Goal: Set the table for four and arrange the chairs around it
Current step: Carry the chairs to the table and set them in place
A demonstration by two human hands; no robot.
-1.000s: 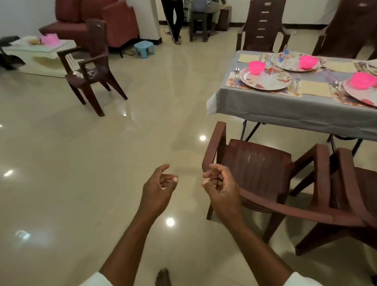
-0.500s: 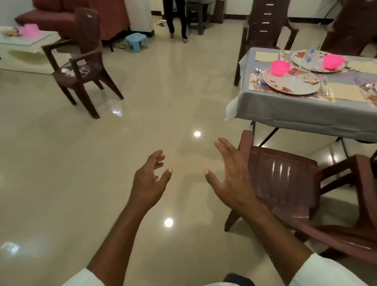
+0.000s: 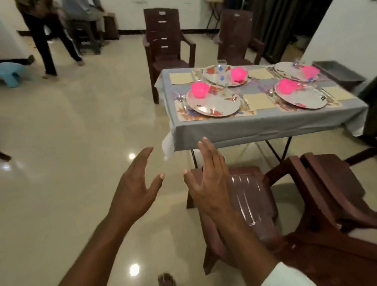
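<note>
Hovering spread and empty, left hand (image 3: 135, 188) and right hand (image 3: 208, 181) hang over glossy cream tiled floor (image 3: 75, 147); beyond them, grey-clothed table (image 3: 258, 126); no legible writing.

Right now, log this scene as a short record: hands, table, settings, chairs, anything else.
left hand: open, fingers spread, holds nothing
right hand: open, fingers straight, holds nothing, in front of the near chair
table: grey cloth, four settings laid
settings: four plates, each with a pink bowl; yellow mats, cutlery and glasses beside them
chairs: two brown chairs on the near side, two on the far side, one being the tall-backed chair
else: blue stool on the floor at left; people at the back wall
</note>
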